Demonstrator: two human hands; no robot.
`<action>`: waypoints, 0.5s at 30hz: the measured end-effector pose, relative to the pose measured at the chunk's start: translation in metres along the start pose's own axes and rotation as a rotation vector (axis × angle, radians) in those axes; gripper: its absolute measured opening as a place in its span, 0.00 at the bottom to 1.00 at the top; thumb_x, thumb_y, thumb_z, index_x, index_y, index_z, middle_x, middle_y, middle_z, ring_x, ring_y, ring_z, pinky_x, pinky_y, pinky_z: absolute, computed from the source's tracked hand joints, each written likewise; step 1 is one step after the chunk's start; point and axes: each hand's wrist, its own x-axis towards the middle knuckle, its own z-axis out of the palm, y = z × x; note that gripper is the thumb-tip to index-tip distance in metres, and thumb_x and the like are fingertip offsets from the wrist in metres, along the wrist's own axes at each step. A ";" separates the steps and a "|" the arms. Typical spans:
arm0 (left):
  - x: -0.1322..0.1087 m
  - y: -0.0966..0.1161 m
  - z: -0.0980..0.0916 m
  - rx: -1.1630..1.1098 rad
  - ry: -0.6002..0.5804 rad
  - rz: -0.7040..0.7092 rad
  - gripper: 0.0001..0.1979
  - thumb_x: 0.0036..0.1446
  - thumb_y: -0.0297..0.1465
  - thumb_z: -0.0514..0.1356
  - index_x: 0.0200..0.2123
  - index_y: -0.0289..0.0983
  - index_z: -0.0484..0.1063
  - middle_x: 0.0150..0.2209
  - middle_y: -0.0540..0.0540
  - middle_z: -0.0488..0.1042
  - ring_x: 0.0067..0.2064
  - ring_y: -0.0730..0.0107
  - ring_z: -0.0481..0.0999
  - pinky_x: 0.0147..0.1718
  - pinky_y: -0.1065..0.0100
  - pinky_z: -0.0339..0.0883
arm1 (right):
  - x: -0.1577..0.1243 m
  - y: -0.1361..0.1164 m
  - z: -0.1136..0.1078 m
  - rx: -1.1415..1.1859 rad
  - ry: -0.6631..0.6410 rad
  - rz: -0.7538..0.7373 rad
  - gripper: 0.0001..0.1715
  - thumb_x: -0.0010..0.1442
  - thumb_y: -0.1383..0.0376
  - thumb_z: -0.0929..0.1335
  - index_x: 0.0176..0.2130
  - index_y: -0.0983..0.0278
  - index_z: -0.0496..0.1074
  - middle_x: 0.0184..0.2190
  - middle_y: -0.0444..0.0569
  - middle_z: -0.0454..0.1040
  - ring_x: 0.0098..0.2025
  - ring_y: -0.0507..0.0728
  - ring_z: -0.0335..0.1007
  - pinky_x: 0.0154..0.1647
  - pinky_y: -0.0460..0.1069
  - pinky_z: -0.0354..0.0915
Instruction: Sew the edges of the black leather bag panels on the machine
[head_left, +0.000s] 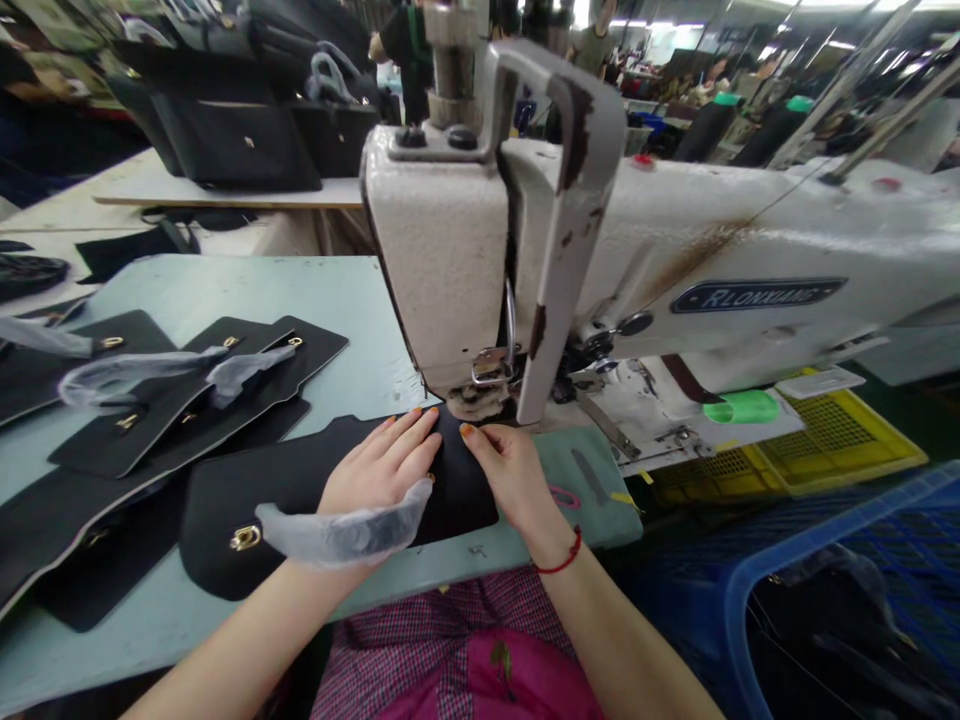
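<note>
A black leather-like panel (pixel 300 465) with a gold metal clasp (pixel 245 538) lies on the table below the sewing machine's head (pixel 442 270). My left hand (pixel 382 465) rests flat on it, fingers stretched toward the presser foot (pixel 480 400). Across the back of my left wrist runs a handle wrapped in clear plastic (pixel 349 530). My right hand (pixel 514 475) pinches the panel's right edge close to the foot, its thumb on top and the other fingers curled under. The needle itself is hidden behind the machine's head.
More black panels (pixel 187 420) with gold clasps and plastic-wrapped handles overlap at left on the pale green table (pixel 247 280). A finished-looking black bag (pixel 240 140) stands behind. At right are a blue basket (pixel 739 610) and a yellow crate (pixel 847 440). People work farther back.
</note>
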 end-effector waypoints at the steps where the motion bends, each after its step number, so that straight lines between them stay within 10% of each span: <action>1: 0.000 0.000 0.000 -0.016 -0.008 -0.009 0.19 0.63 0.30 0.47 0.47 0.31 0.76 0.54 0.35 0.75 0.54 0.53 0.75 0.51 0.55 0.70 | 0.001 0.000 0.000 -0.009 0.006 0.001 0.29 0.62 0.49 0.63 0.19 0.64 0.55 0.20 0.41 0.50 0.24 0.48 0.45 0.23 0.46 0.42; 15: -0.019 0.020 0.009 -0.237 0.036 -0.326 0.14 0.63 0.30 0.53 0.51 0.34 0.67 0.59 0.35 0.69 0.62 0.54 0.67 0.60 0.48 0.60 | -0.030 0.012 -0.004 -0.039 -0.013 -0.062 0.24 0.66 0.54 0.62 0.23 0.64 0.56 0.21 0.40 0.52 0.25 0.49 0.49 0.25 0.46 0.45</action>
